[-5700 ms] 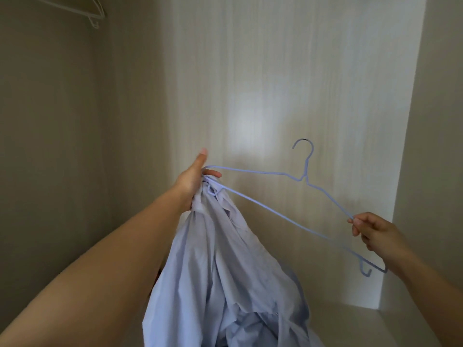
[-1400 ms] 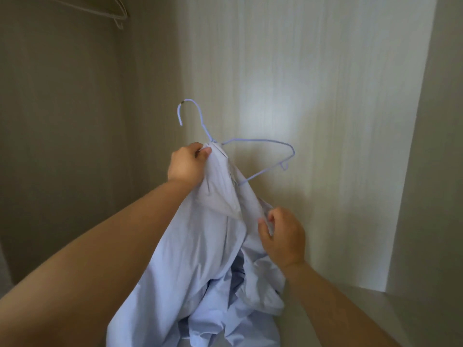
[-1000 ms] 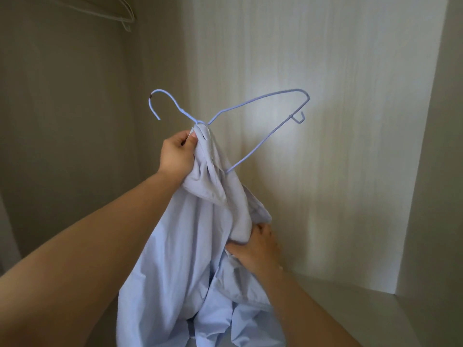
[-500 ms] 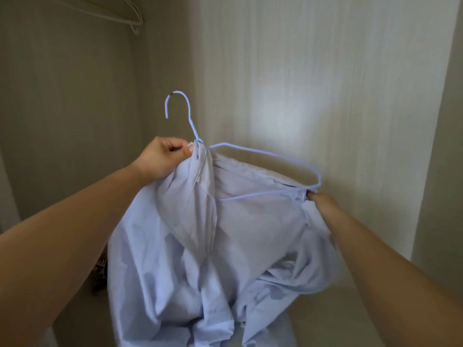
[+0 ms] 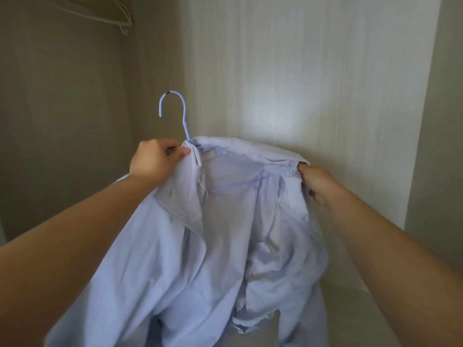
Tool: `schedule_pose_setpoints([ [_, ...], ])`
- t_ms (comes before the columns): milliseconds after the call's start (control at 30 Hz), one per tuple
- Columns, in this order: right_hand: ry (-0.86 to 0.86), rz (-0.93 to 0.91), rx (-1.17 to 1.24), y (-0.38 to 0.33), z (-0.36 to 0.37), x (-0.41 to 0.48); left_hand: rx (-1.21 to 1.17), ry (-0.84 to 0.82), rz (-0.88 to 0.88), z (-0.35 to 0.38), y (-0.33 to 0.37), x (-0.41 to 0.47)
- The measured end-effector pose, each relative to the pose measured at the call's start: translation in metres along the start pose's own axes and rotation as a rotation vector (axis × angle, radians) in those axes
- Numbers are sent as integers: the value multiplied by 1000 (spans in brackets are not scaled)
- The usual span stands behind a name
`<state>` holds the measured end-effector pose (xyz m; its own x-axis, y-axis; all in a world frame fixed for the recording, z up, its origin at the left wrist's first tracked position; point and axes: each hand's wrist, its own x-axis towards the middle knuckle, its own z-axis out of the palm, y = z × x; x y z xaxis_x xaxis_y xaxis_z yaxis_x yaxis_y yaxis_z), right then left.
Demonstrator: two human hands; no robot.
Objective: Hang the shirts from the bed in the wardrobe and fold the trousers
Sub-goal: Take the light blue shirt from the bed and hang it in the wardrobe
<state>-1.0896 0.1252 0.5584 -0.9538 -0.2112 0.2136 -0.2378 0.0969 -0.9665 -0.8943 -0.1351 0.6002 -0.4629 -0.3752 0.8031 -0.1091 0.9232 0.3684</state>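
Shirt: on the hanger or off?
Partly on. The hanger wire shows through the shirt toward the right hand; hook free above the collar; left hand hides the other side.

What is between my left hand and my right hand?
In the head view, the pale blue shirt, draped over the hanger, spans from the left hand to the right hand.

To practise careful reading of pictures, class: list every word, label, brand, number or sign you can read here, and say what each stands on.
There are none to read.
The light blue shirt shows no tag or print.
The blue hanger has only a dark mark at its hook tip, not lettering.
The wardrobe walls and the white hanger at top left are plain.
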Motion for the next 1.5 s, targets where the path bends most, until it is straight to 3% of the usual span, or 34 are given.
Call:
schedule_pose_setpoints([
  [100, -37, 28, 82, 0, -3, 1, -168, -168, 18, -2, 4, -1],
  [233, -74, 76, 228, 3, -3, -4, -141, -327, 66, 3, 12, -10],
  [367, -130, 48, 465, -8, 9, -11, -30, -345, 116, 20, 23, -22],
  [467, -262, -14, 510, -26, 13, -18, 87, -227, 37, 29, 27, -24],
  [533, -452, -35, 293, -37, 16, -26, 30, -139, -13, 29, 27, -22],
  [600, -587, -95, -157, -46, 17, -33, -68, -82, -57, 28, 26, -20],
  [667, -664, -175, -269, -50, 16, -36, -120, -63, -73, 25, 22, -20],
  [800, -513, -375, -126, -59, 21, -37, -289, -55, -55, 20, 15, -23],
  [967, -255, -756, -473, -61, 49, -48, -386, -72, 23, 18, 27, -26],
  [1067, -179, -927, -585, -65, 54, -52, -280, 14, -31, 9, 29, -20],
  [1200, -224, -931, -683, -70, 45, -48, -225, 221, -155, -14, 31, 9],
  [1267, -240, -900, -600, -72, 42, -46, -189, 147, -166, -21, 36, 25],
  [1400, -98, -834, -337, -74, 32, -36, -27, -257, -191, -16, 33, 33],
  [1433, -63, -802, -347, -72, 27, -31, -65, -264, -239, -18, 30, 32],
  [1500, 37, -724, -375, -65, 15, -19, -21, -87, -262, -25, 20, 32],
])
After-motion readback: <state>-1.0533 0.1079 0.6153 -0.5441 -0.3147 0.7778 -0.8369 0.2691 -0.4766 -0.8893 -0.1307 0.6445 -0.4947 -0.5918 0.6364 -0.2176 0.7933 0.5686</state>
